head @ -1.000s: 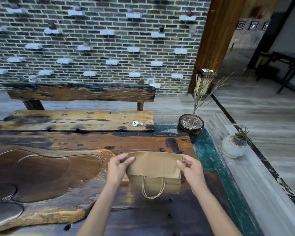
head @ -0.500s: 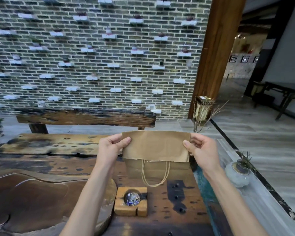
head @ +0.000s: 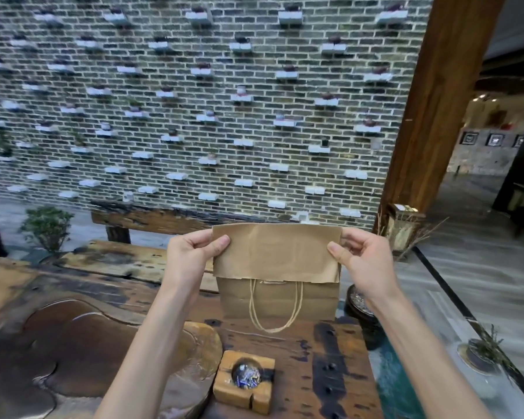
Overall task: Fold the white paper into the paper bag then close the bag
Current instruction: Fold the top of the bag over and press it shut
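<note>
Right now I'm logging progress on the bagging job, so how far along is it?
Done, apparently: no white paper shows, so it may be inside, though I cannot see in. The paper bag has its top flap folded over towards the camera, covering the handle roots. In hand: the left hand and right hand pinch the flap's two ends. Left: perhaps pressing the crease and setting the bag down.

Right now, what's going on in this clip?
A person holds a brown paper bag upright in front of them, over a dark wooden table. The left hand and right hand pinch the two ends of its folded-over top flap. The twine handle hangs below the flap. No white paper is visible.
</note>
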Demonstrator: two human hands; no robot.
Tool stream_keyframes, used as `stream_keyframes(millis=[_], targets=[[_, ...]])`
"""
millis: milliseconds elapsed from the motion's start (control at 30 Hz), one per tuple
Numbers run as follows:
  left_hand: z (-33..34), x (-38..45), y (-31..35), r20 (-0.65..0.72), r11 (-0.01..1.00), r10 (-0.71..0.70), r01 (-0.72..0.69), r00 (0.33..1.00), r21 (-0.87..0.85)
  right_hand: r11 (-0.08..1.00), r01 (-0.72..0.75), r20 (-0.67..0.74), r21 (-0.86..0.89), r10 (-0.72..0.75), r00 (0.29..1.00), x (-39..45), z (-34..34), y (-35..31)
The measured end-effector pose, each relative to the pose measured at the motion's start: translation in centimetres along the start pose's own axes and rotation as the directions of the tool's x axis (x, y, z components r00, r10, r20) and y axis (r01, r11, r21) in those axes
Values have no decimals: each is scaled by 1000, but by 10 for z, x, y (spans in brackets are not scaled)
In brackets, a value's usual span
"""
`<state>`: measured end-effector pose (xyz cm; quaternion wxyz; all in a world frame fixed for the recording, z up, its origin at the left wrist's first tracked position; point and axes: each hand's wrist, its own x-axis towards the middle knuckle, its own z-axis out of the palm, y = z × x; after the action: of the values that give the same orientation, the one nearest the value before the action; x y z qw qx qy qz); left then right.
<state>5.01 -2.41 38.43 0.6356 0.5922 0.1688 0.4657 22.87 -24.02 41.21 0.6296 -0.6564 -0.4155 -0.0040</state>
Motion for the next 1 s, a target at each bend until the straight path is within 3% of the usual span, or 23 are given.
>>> stream_keyframes(millis=[233, 333, 467, 667, 1000], targets=[[-39, -46, 33, -207, 988, 53, -21, 977, 154, 990, 33, 196, 135, -59, 979, 1, 39, -13], [-56, -74, 50, -353, 982, 112, -49, 929, 182, 977, 13, 283, 211, -74, 956, -4, 63, -19], [-85, -114, 64, -446, 967, 162, -52, 880, 249, 958, -17, 383, 288, -99, 918, -17, 97, -30], [-147, -166, 85, -597, 975, 123, 15, 793, 221, 929, -95, 502, 358, -105, 858, -49, 155, -49], [-226, -218, 126, -666, 929, 251, 18, 703, 369, 912, -125, 608, 390, -153, 779, -89, 257, -93]])
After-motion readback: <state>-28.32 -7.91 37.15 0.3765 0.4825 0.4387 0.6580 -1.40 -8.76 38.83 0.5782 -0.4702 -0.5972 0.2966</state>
